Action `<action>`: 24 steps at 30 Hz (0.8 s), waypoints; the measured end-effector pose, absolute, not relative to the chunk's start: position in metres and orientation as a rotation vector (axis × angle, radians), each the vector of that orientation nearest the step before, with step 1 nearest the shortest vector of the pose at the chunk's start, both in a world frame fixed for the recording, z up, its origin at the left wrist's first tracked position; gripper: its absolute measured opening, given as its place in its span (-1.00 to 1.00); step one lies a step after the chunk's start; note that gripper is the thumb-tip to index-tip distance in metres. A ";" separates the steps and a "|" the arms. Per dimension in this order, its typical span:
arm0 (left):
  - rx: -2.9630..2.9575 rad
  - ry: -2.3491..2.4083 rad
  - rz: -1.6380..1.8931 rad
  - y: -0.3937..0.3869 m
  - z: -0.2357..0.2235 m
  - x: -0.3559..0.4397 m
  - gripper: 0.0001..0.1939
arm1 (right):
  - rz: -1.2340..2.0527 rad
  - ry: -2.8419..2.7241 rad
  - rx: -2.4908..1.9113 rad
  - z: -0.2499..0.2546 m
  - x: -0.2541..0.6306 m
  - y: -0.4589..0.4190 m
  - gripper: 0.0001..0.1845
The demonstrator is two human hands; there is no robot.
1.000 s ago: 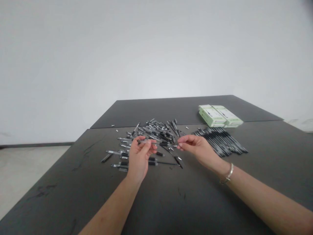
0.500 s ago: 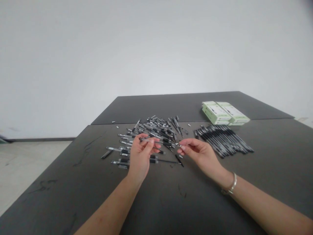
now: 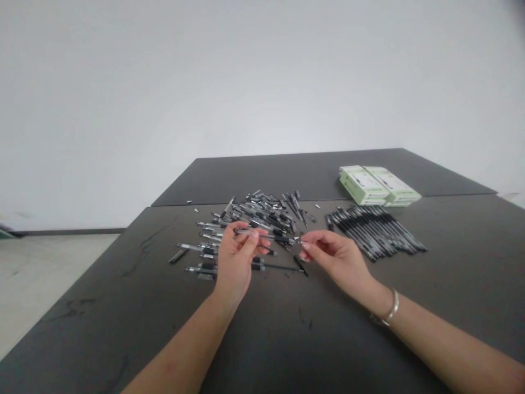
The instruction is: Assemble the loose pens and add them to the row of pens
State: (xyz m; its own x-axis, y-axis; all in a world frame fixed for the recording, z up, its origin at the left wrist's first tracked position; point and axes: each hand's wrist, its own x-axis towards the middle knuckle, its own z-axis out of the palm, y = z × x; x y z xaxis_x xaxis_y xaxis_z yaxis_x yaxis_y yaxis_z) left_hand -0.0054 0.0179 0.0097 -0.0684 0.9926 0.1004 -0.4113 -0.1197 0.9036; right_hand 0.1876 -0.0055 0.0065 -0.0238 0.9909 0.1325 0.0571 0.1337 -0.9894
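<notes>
My left hand (image 3: 238, 254) is closed around a clear pen with a black grip (image 3: 283, 239), held level above the table. The pen's front end points right, toward my right hand (image 3: 324, 251). Thumb and forefinger of that hand pinch the small silvery pen tip at the pen's front end; whether it is seated on the barrel I cannot tell. Beneath and behind my left hand lies a loose heap of pens and pen parts (image 3: 262, 210). A thin refill (image 3: 281, 268) sticks out to the right below the hands, near a black cap (image 3: 301, 265).
Right of the heap, a row of capped-looking pens (image 3: 377, 232) lies side by side. Green and white boxes (image 3: 377, 186) are stacked behind it. Small metal tips (image 3: 196, 210) lie at the left on the dark table (image 3: 102, 306). A pale wall (image 3: 262, 82) stands beyond.
Both hands keep nearly the same place, with the pen still between them. The view has shifted very slightly.
</notes>
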 end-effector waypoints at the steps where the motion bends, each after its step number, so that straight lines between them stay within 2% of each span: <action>1: 0.948 0.864 1.492 0.017 0.010 -0.005 -0.65 | 1.097 -1.330 -1.142 0.007 0.187 -0.006 -0.76; 13: 1.026 0.891 1.455 0.013 0.007 0.000 -0.62 | 1.085 -1.366 -1.163 0.003 0.183 -0.010 -0.77; 24: 1.105 0.895 1.456 0.012 0.005 0.001 -0.64 | 1.170 -1.524 -1.202 0.007 0.184 -0.009 -0.55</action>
State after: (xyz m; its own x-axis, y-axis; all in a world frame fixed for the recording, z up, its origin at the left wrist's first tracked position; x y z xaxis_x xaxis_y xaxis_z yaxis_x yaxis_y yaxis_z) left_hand 0.0006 0.0120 0.0049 -0.0211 0.9853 0.1697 -0.2940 -0.1683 0.9409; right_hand 0.1839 -0.0092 0.0067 -0.1794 0.9815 0.0667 0.1893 0.1010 -0.9767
